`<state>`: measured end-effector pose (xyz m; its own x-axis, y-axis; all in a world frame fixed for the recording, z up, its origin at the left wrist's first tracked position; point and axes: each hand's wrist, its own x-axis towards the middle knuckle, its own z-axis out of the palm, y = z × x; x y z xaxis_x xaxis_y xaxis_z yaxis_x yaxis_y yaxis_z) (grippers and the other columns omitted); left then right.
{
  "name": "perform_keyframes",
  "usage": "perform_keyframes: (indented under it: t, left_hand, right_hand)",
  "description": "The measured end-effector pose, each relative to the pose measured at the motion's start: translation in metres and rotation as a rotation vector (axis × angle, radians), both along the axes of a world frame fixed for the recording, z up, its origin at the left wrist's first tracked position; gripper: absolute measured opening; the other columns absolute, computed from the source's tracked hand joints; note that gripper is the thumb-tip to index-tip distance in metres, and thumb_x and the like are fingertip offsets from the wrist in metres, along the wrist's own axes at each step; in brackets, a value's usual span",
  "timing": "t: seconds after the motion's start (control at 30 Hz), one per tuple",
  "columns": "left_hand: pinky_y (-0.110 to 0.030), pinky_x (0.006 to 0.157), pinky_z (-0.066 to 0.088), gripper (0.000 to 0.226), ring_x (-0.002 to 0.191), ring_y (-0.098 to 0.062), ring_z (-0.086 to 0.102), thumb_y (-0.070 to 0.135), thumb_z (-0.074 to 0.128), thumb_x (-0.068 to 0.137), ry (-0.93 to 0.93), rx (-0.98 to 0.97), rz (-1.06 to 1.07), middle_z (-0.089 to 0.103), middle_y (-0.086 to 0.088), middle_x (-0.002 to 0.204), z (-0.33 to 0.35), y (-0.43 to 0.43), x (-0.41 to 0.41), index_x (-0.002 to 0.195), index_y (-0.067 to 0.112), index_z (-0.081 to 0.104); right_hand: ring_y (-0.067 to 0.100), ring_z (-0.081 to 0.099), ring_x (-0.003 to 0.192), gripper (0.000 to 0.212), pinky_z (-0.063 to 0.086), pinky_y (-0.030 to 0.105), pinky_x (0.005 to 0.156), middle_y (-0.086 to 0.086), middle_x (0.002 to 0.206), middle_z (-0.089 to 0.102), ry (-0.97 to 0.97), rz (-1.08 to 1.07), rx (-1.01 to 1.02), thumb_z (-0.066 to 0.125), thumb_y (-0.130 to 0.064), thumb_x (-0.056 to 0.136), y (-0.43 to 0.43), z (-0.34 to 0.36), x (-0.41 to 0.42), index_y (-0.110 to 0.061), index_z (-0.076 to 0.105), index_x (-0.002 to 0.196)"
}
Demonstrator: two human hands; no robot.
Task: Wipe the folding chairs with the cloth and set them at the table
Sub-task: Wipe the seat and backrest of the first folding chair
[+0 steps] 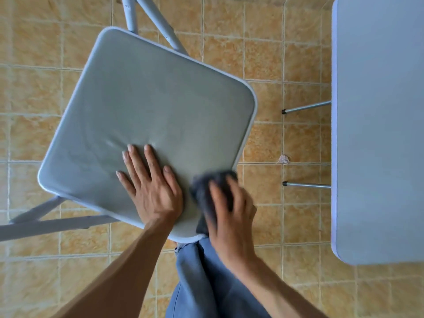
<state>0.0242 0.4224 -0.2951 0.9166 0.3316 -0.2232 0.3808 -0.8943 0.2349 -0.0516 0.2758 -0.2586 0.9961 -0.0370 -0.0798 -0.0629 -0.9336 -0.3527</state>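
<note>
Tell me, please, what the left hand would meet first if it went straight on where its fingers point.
Probably nothing: the left hand lies flat on the chair seat, with only bare cushion ahead up to its far rim.

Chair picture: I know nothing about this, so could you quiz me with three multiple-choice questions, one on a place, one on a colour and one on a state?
1. Where is the table relative to the chair?
A. On its right
B. On its left
C. Under it

2. What colour is the cloth?
A. Yellow
B. Dark grey
C. White

3. What is the left hand doing?
A. Gripping a chair leg
B. Hanging free of the chair
C. Pressing flat on the chair

Answers:
1 A: the table fills the picture's right edge, apart from the chair.
2 B: the dark grey cloth shows under the blurred right hand, which holds it at the chair's near corner.
3 C: its straight fingers lie spread on the padded top.
</note>
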Motion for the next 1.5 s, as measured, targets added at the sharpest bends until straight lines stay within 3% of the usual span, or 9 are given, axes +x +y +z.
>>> perform_keyframes:
  t: [0.2,0.43,0.6,0.93,1.0,1.17,1.27,1.37,1.5]
  left_hand:
    - [-0.054,0.122,0.002,0.064,0.153,-0.026,-0.003,0.039,0.026,0.098,0.021,-0.004,0.014,0.002,-0.011,0.165,0.002,0.001,0.002,0.156,0.017,0.014]
    - [-0.054,0.122,0.002,0.064,0.153,-0.025,-0.005,0.038,0.028,0.098,0.026,-0.019,0.024,0.000,-0.009,0.165,0.002,0.001,0.003,0.157,0.019,0.013]
    - [-0.054,0.122,0.002,0.066,0.153,-0.025,-0.006,0.040,0.028,0.095,0.035,-0.011,0.021,0.000,-0.009,0.165,0.003,0.000,0.004,0.157,0.018,0.014]
    - [-0.054,0.122,0.005,0.067,0.153,-0.024,-0.002,0.040,0.031,0.094,0.017,-0.004,0.027,0.004,-0.009,0.165,0.002,-0.002,0.003,0.156,0.018,0.017]
    - [-0.054,0.122,0.006,0.067,0.153,-0.025,-0.001,0.040,0.031,0.094,0.012,0.001,0.029,0.005,-0.009,0.165,0.002,-0.002,0.003,0.156,0.018,0.018]
    - [-0.054,0.122,0.006,0.067,0.153,-0.025,-0.002,0.040,0.031,0.094,0.017,-0.007,0.029,0.004,-0.009,0.165,0.003,-0.001,0.003,0.156,0.019,0.017]
    - [-0.054,0.122,0.005,0.067,0.153,-0.025,-0.002,0.040,0.032,0.094,0.012,-0.004,0.031,0.004,-0.009,0.165,0.003,-0.001,0.003,0.156,0.019,0.018]
    - [-0.053,0.122,0.003,0.066,0.153,-0.024,-0.005,0.040,0.030,0.095,0.015,-0.004,0.019,0.002,-0.008,0.166,0.001,0.000,0.002,0.157,0.019,0.015]
    - [-0.053,0.122,0.002,0.065,0.153,-0.023,-0.009,0.041,0.023,0.098,0.006,-0.001,-0.002,-0.002,-0.007,0.166,-0.001,0.000,0.000,0.157,0.016,0.010]
  right_hand:
    - [0.039,0.048,0.129,0.063,0.038,0.050,0.099,0.010,0.150,0.041,-0.102,0.329,-0.070,0.074,-0.024,0.081,-0.045,-0.012,0.052,-0.029,0.050,0.139]
    - [0.035,0.051,0.122,0.045,0.037,0.046,0.094,0.006,0.144,0.052,-0.206,0.040,-0.203,0.060,-0.036,0.093,-0.056,-0.017,0.222,-0.028,0.056,0.137]
    - [0.032,0.050,0.122,0.043,0.035,0.048,0.093,0.004,0.140,0.053,-0.206,-0.513,-0.155,0.064,-0.032,0.087,0.017,-0.024,0.267,-0.028,0.059,0.129]
    - [0.027,0.049,0.129,0.058,0.037,0.045,0.100,-0.006,0.146,0.051,-0.109,0.500,-0.057,0.067,-0.027,0.083,0.061,-0.019,0.309,-0.037,0.055,0.140]
    - [0.030,0.052,0.125,0.058,0.042,0.047,0.097,-0.007,0.143,0.054,-0.128,0.502,-0.020,0.065,-0.024,0.081,0.026,-0.015,0.309,-0.039,0.058,0.137]
    - [0.030,0.049,0.126,0.053,0.042,0.048,0.103,-0.003,0.142,0.051,-0.090,-0.143,0.078,0.062,-0.032,0.089,-0.027,-0.015,0.282,-0.038,0.053,0.141]
    - [0.031,0.049,0.131,0.052,0.036,0.048,0.103,0.001,0.145,0.053,-0.169,-0.283,0.009,0.068,-0.027,0.086,0.015,-0.021,0.260,-0.034,0.059,0.137]
    - [0.032,0.050,0.131,0.052,0.035,0.046,0.099,0.002,0.143,0.056,-0.186,-0.134,0.035,0.066,-0.022,0.081,0.069,-0.022,0.248,-0.031,0.064,0.132]
    - [0.031,0.052,0.131,0.054,0.038,0.044,0.099,0.003,0.142,0.060,-0.106,0.459,0.117,0.045,-0.032,0.080,0.107,-0.020,0.213,-0.030,0.068,0.129]
